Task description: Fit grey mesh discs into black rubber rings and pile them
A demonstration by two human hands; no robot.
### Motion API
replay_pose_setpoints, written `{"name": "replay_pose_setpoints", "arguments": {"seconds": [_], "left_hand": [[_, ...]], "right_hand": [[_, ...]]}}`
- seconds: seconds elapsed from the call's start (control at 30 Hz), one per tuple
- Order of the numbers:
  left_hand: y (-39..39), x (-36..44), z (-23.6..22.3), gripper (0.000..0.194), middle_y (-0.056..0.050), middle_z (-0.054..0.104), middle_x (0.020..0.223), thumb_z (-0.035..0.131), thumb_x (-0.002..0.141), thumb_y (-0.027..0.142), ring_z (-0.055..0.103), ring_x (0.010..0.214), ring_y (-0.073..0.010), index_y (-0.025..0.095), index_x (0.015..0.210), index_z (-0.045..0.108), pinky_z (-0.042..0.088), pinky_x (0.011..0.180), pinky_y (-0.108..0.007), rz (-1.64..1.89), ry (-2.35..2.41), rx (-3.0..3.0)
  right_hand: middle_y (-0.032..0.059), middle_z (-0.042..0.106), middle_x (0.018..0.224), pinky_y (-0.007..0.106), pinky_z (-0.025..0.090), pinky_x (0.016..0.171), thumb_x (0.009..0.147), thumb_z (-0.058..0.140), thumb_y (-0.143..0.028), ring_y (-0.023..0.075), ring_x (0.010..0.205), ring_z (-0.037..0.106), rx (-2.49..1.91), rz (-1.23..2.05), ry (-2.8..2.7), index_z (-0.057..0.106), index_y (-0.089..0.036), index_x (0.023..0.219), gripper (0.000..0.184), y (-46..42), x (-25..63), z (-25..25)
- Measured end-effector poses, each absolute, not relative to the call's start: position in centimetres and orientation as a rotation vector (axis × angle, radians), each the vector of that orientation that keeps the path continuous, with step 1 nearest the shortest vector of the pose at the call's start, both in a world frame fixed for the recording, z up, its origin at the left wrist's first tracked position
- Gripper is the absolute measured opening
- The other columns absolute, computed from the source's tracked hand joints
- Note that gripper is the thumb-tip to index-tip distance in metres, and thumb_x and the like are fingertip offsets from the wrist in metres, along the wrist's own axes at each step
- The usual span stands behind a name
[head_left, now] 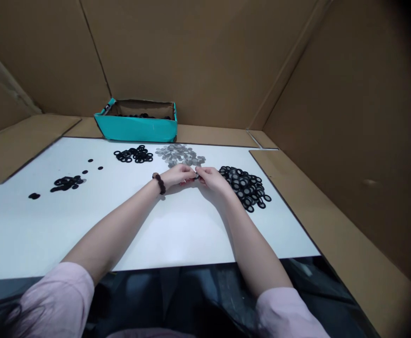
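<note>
My left hand (pixel 178 175) and my right hand (pixel 209 178) meet over the middle of the white table, fingertips pinched together. Between them is a small dark ring (pixel 196 176), gripped from both sides and mostly covered by the fingers; a pale face shows near its top. Just beyond my hands lies a heap of thin grey discs (pixel 180 154). Beside my right hand spreads a large heap of black rings with grey centres (pixel 246 188). Farther left of the discs is a pile of open black rings (pixel 135 155).
Small black pieces (pixel 66 183) lie at the left, with several loose ones around them. A turquoise box (pixel 137 129) holding dark pieces stands behind the white table (pixel 170 234). Tall cardboard walls (pixel 198 61) enclose the back and sides.
</note>
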State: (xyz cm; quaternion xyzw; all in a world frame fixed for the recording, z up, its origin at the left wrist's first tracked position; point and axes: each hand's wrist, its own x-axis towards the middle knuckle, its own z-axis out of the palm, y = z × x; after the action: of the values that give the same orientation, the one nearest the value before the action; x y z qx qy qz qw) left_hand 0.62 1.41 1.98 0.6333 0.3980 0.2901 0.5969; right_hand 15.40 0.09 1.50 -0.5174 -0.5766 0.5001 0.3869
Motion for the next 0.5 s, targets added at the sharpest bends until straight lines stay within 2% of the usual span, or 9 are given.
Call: {"name": "replay_pose_setpoints", "arguments": {"seconds": [0.07, 0.2, 0.5], "left_hand": [[1.7, 0.0, 2.3, 0.020, 0.002, 0.046, 0.052, 0.062, 0.069, 0.026, 0.036, 0.046, -0.0054, 0.013, 0.056, 0.053, 0.028, 0.047, -0.022, 0.603, 0.908, 1.506], [2.1, -0.5, 2.4, 0.016, 0.003, 0.043, 0.050, 0.061, 0.067, 0.025, 0.036, 0.045, -0.0048, 0.013, 0.058, 0.055, 0.029, 0.046, -0.021, 0.668, 0.920, 1.434], [2.6, -1.0, 2.1, 0.015, 0.003, 0.045, 0.046, 0.062, 0.065, 0.024, 0.039, 0.044, -0.0056, 0.013, 0.057, 0.056, 0.032, 0.046, -0.021, 0.661, 0.893, 1.491]], "right_hand": [[-0.0060, 0.030, 0.043, 0.024, 0.018, 0.043, 0.074, 0.058, -0.054, 0.0061, 0.042, 0.024, -1.274, 1.404, -1.436, 0.039, -0.020, 0.051, 0.046, 0.1, 15.6, 1.6], [-0.0037, 0.041, 0.049, 0.023, 0.025, 0.045, 0.075, 0.060, -0.049, 0.0066, 0.045, 0.033, -1.153, 1.466, -1.444, 0.044, -0.018, 0.057, 0.039, -0.1, 15.6, 1.8], [-0.0053, 0.040, 0.044, 0.022, 0.026, 0.044, 0.073, 0.060, -0.038, 0.0073, 0.043, 0.034, -1.262, 1.283, -1.595, 0.049, -0.018, 0.058, 0.028, -0.1, 15.8, 2.1]]}}
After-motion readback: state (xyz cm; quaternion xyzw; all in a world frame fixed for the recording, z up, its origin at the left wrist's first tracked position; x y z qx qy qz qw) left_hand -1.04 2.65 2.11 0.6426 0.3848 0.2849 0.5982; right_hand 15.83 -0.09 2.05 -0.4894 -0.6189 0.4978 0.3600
